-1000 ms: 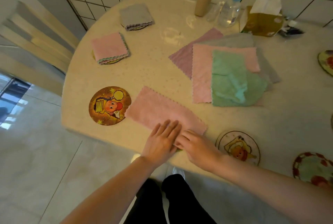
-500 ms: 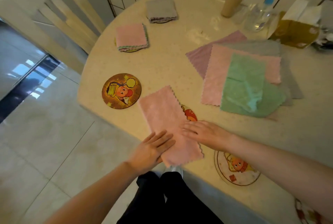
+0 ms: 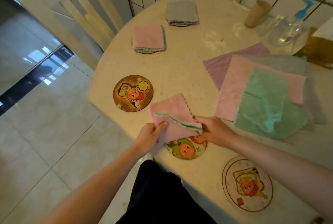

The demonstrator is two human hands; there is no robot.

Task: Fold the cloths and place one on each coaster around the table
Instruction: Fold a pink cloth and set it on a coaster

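Nearest the body, a pale coaster [image 3: 247, 184] lies on the surface [image 3: 180, 72], well to the right of the grip. Both hands pinch one pink cloth [image 3: 171, 112] by its near folded edge: the left hand [image 3: 151, 137] closed on the left corner, the right hand [image 3: 214, 130] closed on the right corner. That raised edge shows a green underside and runs left to right, rising slightly toward the left; the cloth's long axis follows it, and its free scalloped corner points away from the person. Directly under the grip sits a green-and-orange coaster [image 3: 185, 149], partly covered by the cloth. Just beyond and left of the grip lies a brown coaster [image 3: 133, 93], uncovered. Beyond and right is a pile of unfolded cloths [image 3: 261, 94], green on top. Farthest left of the grip, a folded pink cloth [image 3: 148, 37] and a folded grey cloth [image 3: 182, 13] each rest on a coaster.
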